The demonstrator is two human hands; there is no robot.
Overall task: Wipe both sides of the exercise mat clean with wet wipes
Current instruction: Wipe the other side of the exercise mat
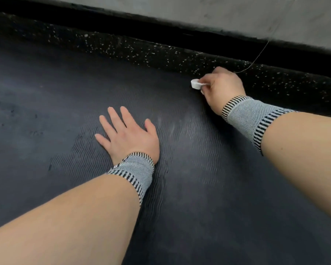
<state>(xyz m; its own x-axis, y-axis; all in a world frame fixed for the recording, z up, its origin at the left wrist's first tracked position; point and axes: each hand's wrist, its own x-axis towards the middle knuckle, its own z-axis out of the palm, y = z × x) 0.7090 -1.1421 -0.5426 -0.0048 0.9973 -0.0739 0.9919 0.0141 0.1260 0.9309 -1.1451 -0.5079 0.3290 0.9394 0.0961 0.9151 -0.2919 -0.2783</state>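
A dark grey exercise mat (65, 92) with a fine ribbed texture fills most of the view, lying flat on the floor. My left hand (127, 134) rests flat on the mat's middle, fingers straight and spread. My right hand (223, 87) is at the mat's far right edge, fingers curled around a small folded white wet wipe (196, 84) that sticks out to the left and touches the mat near its edge. Both wrists wear grey and black striped bands.
Beyond the mat's far edge runs a strip of black speckled rubber floor (161, 52), then a dark gap and a grey wall (237, 14). A thin wire (260, 54) hangs down the wall to the floor behind my right hand.
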